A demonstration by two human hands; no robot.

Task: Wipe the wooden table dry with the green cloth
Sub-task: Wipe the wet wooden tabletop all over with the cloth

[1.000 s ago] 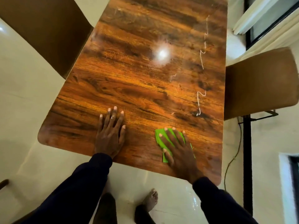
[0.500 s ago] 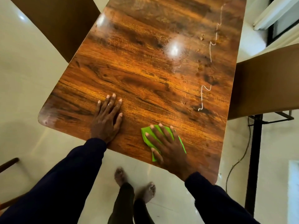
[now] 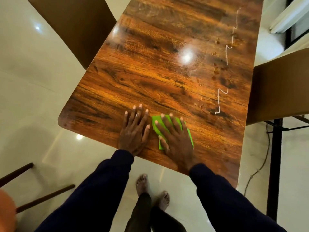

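R hand point(image 3: 175, 141) flat, pressing folded green cloth point(image 3: 189, 136) (glossy wooden table point(image 3: 150, 81)); L hand point(image 3: 133, 133) flat.

Warm indoor light comes from overhead. A round white glare spot point(image 3: 186, 56) burns on the glossy brown wood-grain table point(image 3: 147, 84), and two smaller lamp reflections shine on the cream tiled floor point(image 3: 33, 91). A thin wavy line point(image 3: 221, 97) near the table's right edge glints white. Daylight shows at the white-framed window point(image 3: 291, 17), top right. The wide lens bows the table's edges, and an orange shape point(image 3: 6, 211) at lower left is blurred.
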